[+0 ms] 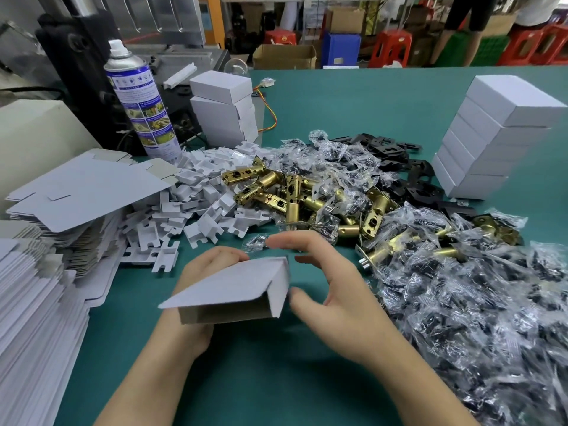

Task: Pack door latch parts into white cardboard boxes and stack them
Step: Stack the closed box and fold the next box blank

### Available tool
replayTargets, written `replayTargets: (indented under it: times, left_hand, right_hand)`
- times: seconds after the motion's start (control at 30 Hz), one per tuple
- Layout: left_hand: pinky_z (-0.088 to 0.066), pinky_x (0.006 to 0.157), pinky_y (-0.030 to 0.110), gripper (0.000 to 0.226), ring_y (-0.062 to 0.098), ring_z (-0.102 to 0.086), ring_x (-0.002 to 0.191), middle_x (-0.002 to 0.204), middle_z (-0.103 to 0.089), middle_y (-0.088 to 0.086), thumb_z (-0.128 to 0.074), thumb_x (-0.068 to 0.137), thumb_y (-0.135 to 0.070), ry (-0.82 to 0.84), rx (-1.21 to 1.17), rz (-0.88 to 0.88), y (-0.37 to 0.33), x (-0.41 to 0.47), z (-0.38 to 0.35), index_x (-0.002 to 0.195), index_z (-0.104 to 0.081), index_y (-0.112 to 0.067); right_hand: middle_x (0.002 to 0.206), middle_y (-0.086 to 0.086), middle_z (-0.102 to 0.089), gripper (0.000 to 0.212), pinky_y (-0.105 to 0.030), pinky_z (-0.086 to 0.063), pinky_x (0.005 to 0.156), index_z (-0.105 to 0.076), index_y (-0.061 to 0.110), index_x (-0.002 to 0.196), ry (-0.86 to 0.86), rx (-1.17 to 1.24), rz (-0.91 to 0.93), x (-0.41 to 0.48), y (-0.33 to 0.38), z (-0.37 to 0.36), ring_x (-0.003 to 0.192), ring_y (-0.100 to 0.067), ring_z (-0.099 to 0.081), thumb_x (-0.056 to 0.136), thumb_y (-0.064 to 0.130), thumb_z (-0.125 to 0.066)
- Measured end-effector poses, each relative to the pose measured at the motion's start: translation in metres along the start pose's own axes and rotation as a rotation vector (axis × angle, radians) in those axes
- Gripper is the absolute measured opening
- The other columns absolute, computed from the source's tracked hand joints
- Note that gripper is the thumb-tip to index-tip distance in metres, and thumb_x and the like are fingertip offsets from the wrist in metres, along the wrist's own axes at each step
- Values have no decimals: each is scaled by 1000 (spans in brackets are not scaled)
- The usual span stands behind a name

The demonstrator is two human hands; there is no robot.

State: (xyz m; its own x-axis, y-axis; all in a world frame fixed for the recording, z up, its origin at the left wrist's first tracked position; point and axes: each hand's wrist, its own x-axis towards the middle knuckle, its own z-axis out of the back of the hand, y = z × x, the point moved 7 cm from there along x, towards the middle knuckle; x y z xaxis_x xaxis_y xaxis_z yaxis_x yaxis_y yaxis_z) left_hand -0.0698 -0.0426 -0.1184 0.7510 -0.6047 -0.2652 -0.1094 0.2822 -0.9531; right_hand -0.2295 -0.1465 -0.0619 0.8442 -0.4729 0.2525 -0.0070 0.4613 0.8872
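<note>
Fingers point(224, 257) of the left hand point(192, 327) grip a half-folded white cardboard box point(227, 284), steadying it. The right hand point(335, 290), spread and empty, likely folds flaps next.

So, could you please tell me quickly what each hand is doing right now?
Left hand: holds the part-folded white cardboard box.
Right hand: open, fingers spread beside the box, holding nothing.

You are working bare-handed: your left hand point(215, 261) and right hand point(335, 299) are showing uncovered, and your left forearm point(147, 373) and right forearm point(408, 373) are running bare to the bottom edge of the view. Your right fingertips point(273, 241) are coming out blurred.
</note>
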Motion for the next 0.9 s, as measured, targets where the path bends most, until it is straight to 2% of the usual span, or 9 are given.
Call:
replayTargets:
  times: [0.1, 0.17, 0.23, 0.33, 0.43, 0.5, 0.63, 0.8, 0.9]
  left_hand:
    - [-38, 36, 20, 14, 20, -54, 38, 55, -62, 12, -66, 93, -17, -7, -109, -21, 2, -5, -3, 82, -73, -14]
    - [-33, 36, 18, 14, 17, -48, 34, 46, -56, 8, -65, 82, -21, -5, -56, -88, -3, -6, -4, 69, -71, -21]
    - [-36, 37, 18, 20, 17, -52, 37, 51, -63, 1, -64, 90, -17, -92, 92, -191, -9, -5, 1, 73, -70, -26]
    - [-52, 63, 20, 29, 5, -72, 81, 92, -78, -15, -64, 98, -9, -68, 289, -374, -27, -12, -5, 104, -73, -35]
    - [-48, 87, 11, 53, -1, -65, 114, 117, -73, -26, -61, 95, -1, 143, 335, -482, -36, -23, -21, 121, -65, -47]
    - [-46, 92, 9, 51, 2, -66, 115, 120, -72, -24, -59, 89, -10, 241, 345, -501, -38, -27, -25, 123, -64, -48]
    - [-48, 96, 11, 47, 4, -67, 118, 126, -71, -22, -63, 85, -26, 378, 333, -498, -35, -28, -29, 127, -62, -47]
    - [-52, 86, 10, 35, 3, -72, 104, 111, -77, -21, -77, 83, -37, 320, 294, -525, -36, -23, -24, 110, -71, -57]
    - [-55, 82, 15, 34, 3, -72, 106, 112, -77, -21, -74, 79, -48, 293, 286, -525, -36, -18, -13, 112, -72, -55]
  right_hand:
    - [128, 18, -66, 42, -25, -45, 105, -63, 28, 128, -35, -70, 58, 0, 0, -2, 128, -6, -58, 90, 20, -79]
    - [118, 16, -70, 31, -31, -50, 99, -66, 27, 120, -77, -41, 37, 1, -3, 0, 118, -9, -63, 92, 25, -79]
    - [109, 16, -72, 24, -30, -52, 94, -67, 29, 114, -149, 34, -14, 2, -7, 7, 109, -9, -66, 92, 26, -75]
    - [105, 17, -73, 20, -32, -55, 91, -67, 31, 110, -229, 43, -112, 2, -20, 16, 104, -7, -68, 92, 25, -73]
    - [105, 20, -73, 28, -27, -58, 87, -65, 35, 112, -201, 69, -218, 2, -32, 15, 100, -2, -69, 88, 21, -67]
    - [105, 22, -73, 37, -22, -58, 81, -65, 37, 114, -180, 88, -261, 2, -35, 14, 96, 0, -69, 80, 24, -58]
    - [104, 20, -74, 41, -25, -59, 81, -64, 36, 113, -166, 61, -268, 2, -37, 16, 96, -2, -69, 76, 22, -54]
    - [112, 18, -71, 58, -33, -58, 91, -63, 39, 121, -78, -24, -251, 2, -28, 10, 104, -3, -66, 77, 5, -47]
    - [127, 15, -62, 66, -29, -47, 106, -60, 28, 134, -101, -207, -180, 4, -26, 12, 122, -2, -55, 81, -9, -49]
